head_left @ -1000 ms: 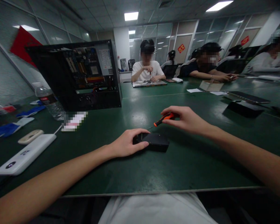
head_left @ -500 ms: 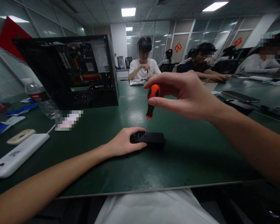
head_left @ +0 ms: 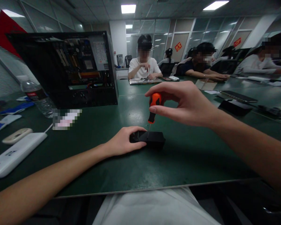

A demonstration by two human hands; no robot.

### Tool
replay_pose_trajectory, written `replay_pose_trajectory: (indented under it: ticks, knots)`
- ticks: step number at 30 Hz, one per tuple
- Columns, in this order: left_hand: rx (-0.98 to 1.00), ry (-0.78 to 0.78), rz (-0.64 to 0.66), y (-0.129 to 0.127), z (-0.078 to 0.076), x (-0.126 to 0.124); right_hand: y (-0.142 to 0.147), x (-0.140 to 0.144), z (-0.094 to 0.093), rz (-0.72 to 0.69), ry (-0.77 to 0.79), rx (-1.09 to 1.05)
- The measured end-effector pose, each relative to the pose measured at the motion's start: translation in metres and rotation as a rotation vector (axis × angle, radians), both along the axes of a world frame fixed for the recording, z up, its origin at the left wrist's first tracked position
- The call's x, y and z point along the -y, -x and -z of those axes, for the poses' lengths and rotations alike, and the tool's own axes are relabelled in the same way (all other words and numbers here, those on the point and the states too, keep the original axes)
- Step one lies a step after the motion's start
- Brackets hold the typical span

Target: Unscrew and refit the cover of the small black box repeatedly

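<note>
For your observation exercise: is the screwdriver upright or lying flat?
Upright: the screwdriver stands tip-down on the black box, handle pinched by the right hand.

1. Green table (head_left: 192,162): broad matte top, landmark for all entries below; seams run across it.
2. Ceiling (head_left: 96,9), above the table: grey tile grid.
3. Ceiling light panels (head_left: 127,8): lit rectangles over the table's far end.
4. Glass partition wall (head_left: 164,34), beyond the table's far end: framed panes, reflections of lights.
5. White pillar (head_left: 118,40), behind the table's far left.
6. Red paper ornament (head_left: 178,47), on a panel of the far partition.
7. Window blinds (head_left: 4,78), left of the table.
</note>
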State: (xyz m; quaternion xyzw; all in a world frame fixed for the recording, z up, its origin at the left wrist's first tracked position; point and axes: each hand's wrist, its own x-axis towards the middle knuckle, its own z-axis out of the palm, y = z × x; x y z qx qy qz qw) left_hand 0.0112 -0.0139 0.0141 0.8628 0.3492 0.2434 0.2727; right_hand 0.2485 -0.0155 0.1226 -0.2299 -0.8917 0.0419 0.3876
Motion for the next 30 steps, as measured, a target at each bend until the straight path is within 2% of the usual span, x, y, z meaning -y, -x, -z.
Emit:
replay_pose_trajectory:
  ticks: [9, 30]
  knots:
    - [0.019, 0.011, 0.0, -0.0002, 0.0013, -0.001, -0.0003, 0.0025, 0.001, 0.039, -0.071, 0.068]
    - [0.013, 0.003, 0.007, -0.0007, 0.0009, -0.0006, -0.0014, 0.0049, -0.0006, 0.03, -0.065, 0.014]
